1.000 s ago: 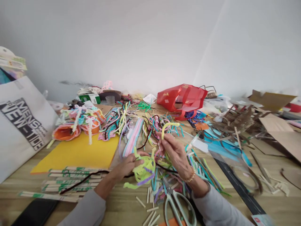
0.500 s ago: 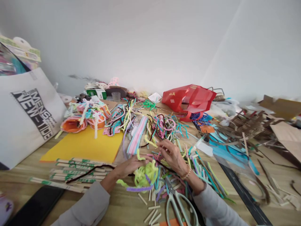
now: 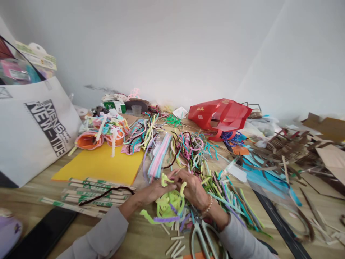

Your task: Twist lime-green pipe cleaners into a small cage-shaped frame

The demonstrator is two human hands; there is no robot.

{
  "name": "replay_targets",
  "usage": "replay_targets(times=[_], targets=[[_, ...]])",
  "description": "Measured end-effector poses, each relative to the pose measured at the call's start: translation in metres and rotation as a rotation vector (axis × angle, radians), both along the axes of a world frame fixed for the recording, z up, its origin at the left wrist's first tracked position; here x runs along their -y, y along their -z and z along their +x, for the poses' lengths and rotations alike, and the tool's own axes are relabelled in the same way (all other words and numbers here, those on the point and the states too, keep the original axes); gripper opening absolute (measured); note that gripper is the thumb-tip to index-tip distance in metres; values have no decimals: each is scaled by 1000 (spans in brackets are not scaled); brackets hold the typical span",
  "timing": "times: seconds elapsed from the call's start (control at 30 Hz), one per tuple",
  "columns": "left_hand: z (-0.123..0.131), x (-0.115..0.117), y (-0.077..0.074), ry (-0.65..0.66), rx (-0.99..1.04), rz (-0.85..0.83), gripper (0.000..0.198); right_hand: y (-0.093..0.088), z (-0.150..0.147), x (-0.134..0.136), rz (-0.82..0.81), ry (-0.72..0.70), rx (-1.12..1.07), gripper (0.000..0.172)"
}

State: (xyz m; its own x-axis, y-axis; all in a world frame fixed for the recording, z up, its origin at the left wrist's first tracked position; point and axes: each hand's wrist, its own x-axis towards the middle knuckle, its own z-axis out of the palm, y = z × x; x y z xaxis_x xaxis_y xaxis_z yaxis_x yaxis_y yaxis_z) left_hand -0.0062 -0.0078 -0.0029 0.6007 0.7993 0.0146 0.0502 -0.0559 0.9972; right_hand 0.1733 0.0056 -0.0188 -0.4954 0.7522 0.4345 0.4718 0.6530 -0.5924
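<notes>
Together, the left hand [image 3: 154, 191] and right hand [image 3: 193, 190] pinch lime-green pipe cleaner [image 3: 169, 208] above pale-green scissors [image 3: 198, 230], between loose coloured pipe cleaners [image 3: 226, 196] and a stack of green-printed wooden sticks [image 3: 94, 194].

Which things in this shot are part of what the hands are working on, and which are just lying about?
In use: left hand, right hand, lime-green pipe cleaners, dark brown pipe cleaner.

Lying about: scissors, pile of loose pipe cleaners, yellow card, red bag, canvas tote bag, brown cardboard strips.
</notes>
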Motion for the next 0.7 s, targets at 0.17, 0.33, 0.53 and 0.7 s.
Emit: replay_targets(times=[0.17,0.33,0.53,0.7], targets=[[-3,-2,1,54,-100,31,51,3,4,-2,48,6,63,12],[-9,-5,8,55,-217,123,58,-2,10,-6,18,170,73,7],[-9,-5,17,72,-321,144,65,-2,8,-4,67,243,200,6],[-9,-2,13,143,-287,178,46,7,18,-15,101,385,216,13]])
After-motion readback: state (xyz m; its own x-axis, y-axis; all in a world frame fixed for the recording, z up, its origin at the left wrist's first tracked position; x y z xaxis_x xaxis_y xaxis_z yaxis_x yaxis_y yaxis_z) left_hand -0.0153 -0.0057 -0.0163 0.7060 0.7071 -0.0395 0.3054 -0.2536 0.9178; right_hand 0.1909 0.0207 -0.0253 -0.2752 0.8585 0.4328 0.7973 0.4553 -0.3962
